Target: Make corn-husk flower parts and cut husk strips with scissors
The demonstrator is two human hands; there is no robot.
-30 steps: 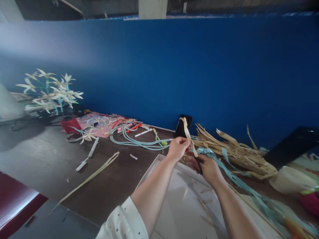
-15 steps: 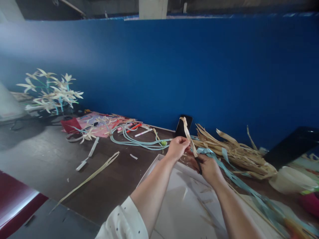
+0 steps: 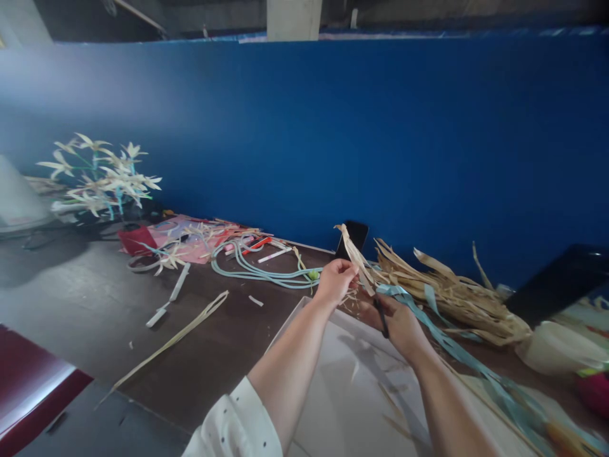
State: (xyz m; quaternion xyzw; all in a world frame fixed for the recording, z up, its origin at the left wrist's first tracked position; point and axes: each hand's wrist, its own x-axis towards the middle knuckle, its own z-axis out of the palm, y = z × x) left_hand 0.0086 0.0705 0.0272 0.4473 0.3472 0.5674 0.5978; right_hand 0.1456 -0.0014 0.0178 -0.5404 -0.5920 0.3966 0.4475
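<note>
My left hand (image 3: 335, 279) pinches a pale dried corn husk strip (image 3: 356, 255), whose twisted upper end stands above the fingers and whose lower end widens to the right. Close by on the right, my right hand (image 3: 397, 320) is closed around black-handled scissors (image 3: 381, 316). The scissors sit just below the husk's lower end, their blades largely hidden by fingers. Beneath both hands lies a shallow white box (image 3: 328, 374) with a few husk scraps (image 3: 394, 425) inside.
A heap of dried husks (image 3: 457, 292) and blue ribbon (image 3: 442, 336) lies right of my hands. Behind them a phone (image 3: 354, 238) leans on the blue wall. Leftward are coiled pale-blue cords (image 3: 257, 274), a long split strip (image 3: 176, 339) and husk flowers (image 3: 114, 174).
The husk strip has tilted leftward at its top, and its lower end now shows wider. My right hand with the scissors sits slightly lower, apart from the strip.
</note>
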